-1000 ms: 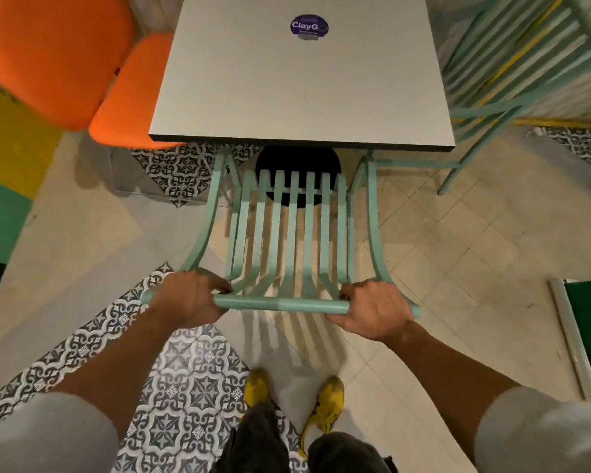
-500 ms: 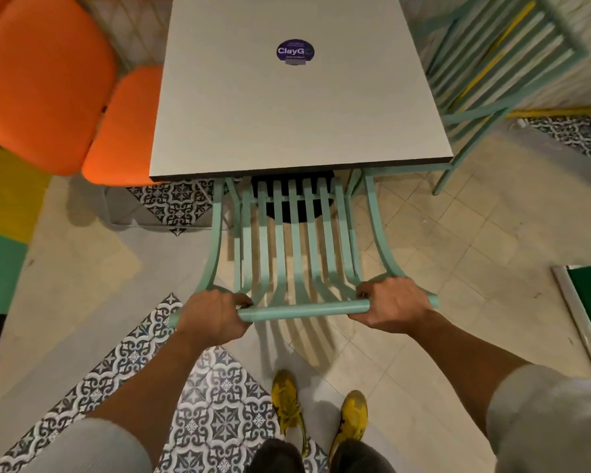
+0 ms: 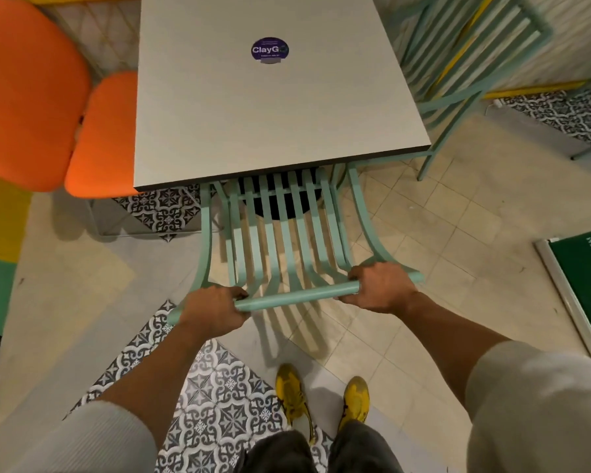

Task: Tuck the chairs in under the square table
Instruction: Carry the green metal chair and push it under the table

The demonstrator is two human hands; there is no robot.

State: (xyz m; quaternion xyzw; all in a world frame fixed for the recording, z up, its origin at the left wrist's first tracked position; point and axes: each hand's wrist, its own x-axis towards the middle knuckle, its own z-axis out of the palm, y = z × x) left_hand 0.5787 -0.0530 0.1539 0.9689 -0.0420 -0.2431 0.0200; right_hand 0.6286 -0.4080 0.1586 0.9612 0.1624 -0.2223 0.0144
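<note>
Both hands, left hand and right hand, are gripping the mint-green slatted metal chair by its top rail, fingers wrapped closed. Its seat is now sliding further beneath the pale grey square table than a second ago, so this chair is nearly tucked.

A matt pale laminate top is seen; the mint chair looks painted metal, smooth.

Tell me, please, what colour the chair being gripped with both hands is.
The slatted chair is mint green, seen best in the head view.
</note>
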